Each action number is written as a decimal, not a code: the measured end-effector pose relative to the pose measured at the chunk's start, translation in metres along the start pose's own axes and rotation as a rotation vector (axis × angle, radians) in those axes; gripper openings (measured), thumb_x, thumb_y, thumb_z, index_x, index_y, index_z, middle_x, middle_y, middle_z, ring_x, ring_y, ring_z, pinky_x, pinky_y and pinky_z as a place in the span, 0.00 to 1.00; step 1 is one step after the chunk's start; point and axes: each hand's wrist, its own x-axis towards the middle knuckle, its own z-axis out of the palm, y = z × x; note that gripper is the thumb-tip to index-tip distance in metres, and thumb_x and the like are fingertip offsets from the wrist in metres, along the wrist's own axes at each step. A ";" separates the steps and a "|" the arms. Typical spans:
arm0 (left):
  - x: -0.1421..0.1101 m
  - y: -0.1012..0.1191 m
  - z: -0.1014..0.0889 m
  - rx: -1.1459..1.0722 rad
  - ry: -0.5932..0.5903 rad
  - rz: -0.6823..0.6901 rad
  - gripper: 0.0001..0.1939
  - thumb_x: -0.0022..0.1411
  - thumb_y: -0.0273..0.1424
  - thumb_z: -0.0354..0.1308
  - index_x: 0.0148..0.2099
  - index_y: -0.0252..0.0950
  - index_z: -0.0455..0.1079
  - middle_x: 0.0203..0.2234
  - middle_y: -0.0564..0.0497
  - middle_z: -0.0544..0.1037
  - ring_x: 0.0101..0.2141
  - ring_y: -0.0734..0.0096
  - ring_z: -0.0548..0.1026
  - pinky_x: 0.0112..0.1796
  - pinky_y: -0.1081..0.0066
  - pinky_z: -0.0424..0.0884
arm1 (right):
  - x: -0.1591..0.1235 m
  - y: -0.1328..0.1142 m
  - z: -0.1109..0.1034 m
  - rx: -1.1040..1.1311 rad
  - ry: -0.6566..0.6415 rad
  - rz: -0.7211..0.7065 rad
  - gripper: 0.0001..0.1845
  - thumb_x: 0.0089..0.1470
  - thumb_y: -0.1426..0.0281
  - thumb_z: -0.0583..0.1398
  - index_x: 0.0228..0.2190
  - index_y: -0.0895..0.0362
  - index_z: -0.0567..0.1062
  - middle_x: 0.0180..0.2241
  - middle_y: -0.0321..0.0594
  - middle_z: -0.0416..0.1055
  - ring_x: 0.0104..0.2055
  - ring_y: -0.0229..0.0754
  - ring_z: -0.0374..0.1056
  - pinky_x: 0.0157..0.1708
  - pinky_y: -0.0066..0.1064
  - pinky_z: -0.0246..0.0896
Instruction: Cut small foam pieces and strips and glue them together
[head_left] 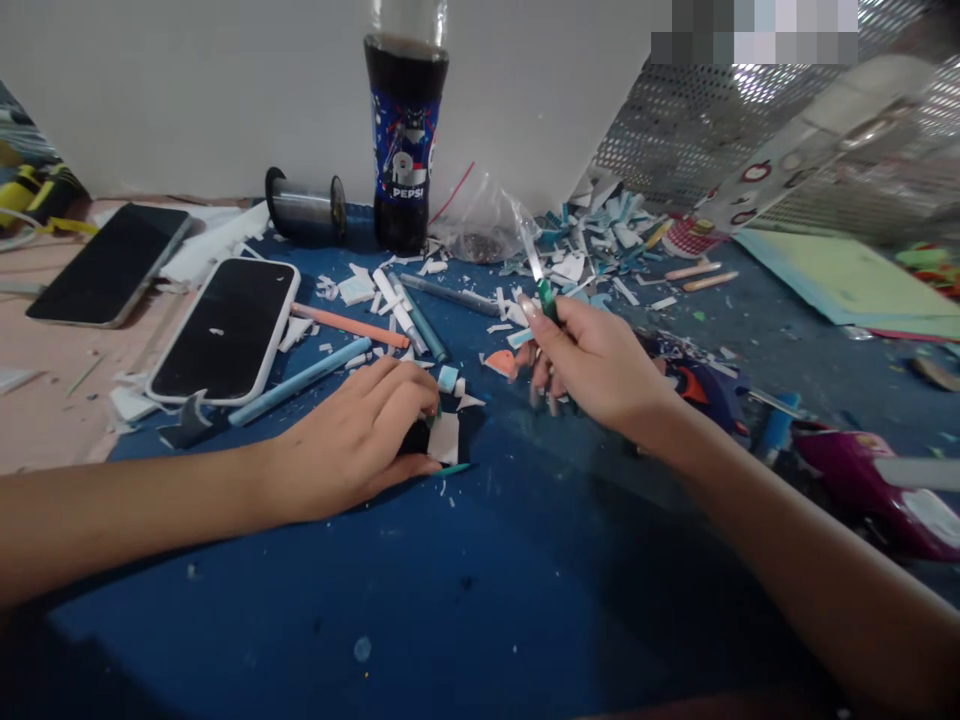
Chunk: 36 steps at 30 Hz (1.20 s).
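My right hand point(592, 360) is raised a little over the table, its fingers closed round the green handle of a craft knife point(544, 290). The pale blade points up and away from me. My left hand point(375, 430) lies on the blue surface with curled fingers, gripping a small white piece point(445, 437) that looks like foam. Something black shows beneath these fingers, partly hidden. A thin green sliver point(454, 469) lies by the left thumb. Just beyond the fingertips are a light blue scrap point(448, 379) and an orange scrap point(499, 362).
Two phones point(225, 330) lie at left, beside several marker pens point(300, 382). A Pepsi bottle point(409, 150), a spool point(306, 208) and a plastic bag point(484, 225) stand behind. Scraps point(600, 235) are heaped at the back right. A purple tool point(870, 480) lies at right, near coloured sheets point(847, 280).
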 end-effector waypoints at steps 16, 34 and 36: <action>0.006 -0.016 -0.026 0.264 -0.020 0.149 0.07 0.65 0.20 0.44 0.36 0.33 0.61 0.26 0.49 0.70 0.27 0.68 0.68 0.28 0.70 0.66 | -0.008 -0.001 0.019 0.204 -0.039 -0.143 0.16 0.63 0.56 0.48 0.30 0.54 0.60 0.26 0.36 0.69 0.20 0.34 0.65 0.20 0.27 0.59; 0.042 -0.051 -0.001 -0.057 -0.184 -0.043 0.14 0.64 0.29 0.54 0.49 0.34 0.55 0.42 0.45 0.66 0.42 0.64 0.65 0.41 0.67 0.65 | -0.023 -0.009 -0.025 0.139 0.067 -0.133 0.19 0.62 0.53 0.47 0.26 0.53 0.57 0.19 0.33 0.68 0.14 0.32 0.60 0.17 0.27 0.55; 0.042 -0.053 -0.008 -0.054 -0.181 -0.080 0.14 0.63 0.31 0.56 0.48 0.35 0.56 0.42 0.45 0.65 0.41 0.64 0.65 0.40 0.68 0.66 | -0.026 -0.003 -0.029 0.136 0.077 -0.129 0.19 0.63 0.54 0.48 0.26 0.54 0.58 0.19 0.33 0.68 0.14 0.32 0.60 0.16 0.26 0.55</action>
